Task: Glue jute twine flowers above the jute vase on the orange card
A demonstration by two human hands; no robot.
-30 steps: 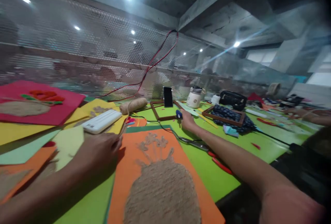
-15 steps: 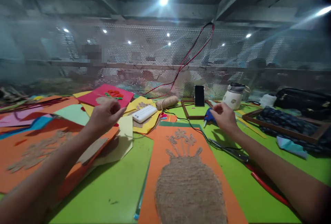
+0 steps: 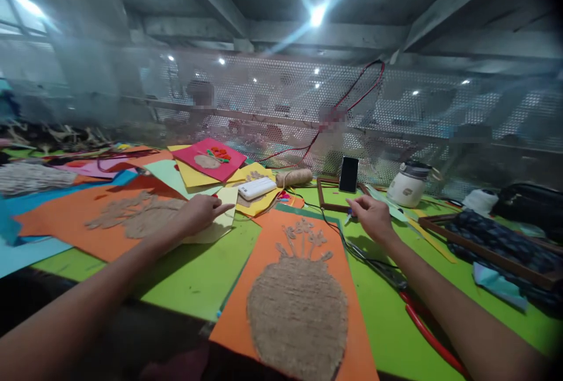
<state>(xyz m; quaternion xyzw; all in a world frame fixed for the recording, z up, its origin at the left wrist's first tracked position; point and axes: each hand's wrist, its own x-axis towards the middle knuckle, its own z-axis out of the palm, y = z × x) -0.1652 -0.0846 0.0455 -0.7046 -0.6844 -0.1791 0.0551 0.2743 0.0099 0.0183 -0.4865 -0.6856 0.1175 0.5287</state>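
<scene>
My left hand [image 3: 200, 215] is closed, fingers bent, above the pale yellow paper [image 3: 226, 196] and beside the orange sheet [image 3: 74, 225] with twine shapes. Closed in a pinch, my right hand [image 3: 373, 217] hovers near the small wooden frame [image 3: 336, 207]. Anything between the fingertips of either hand is too small to make out. A bit of a blue glue gun [image 3: 350, 213] shows behind my right fingertips. Between my forearms lies an orange card [image 3: 358, 310] bearing a twine-covered vase [image 3: 299, 310] with twine flowers [image 3: 303, 227].
Beyond the card are a white power bank [image 3: 256, 188], a twine roll [image 3: 294, 178] and an upright phone [image 3: 349, 174]. Red-handled cutters [image 3: 433, 334] lie beside my right forearm. Farther right are a white bottle [image 3: 408, 185] and a larger frame [image 3: 492, 250] on dark cloth.
The view has turned left. My left hand has moved lower, off the pink card towards the pale yellow paper. My right hand now hides more of the blue glue gun.
</scene>
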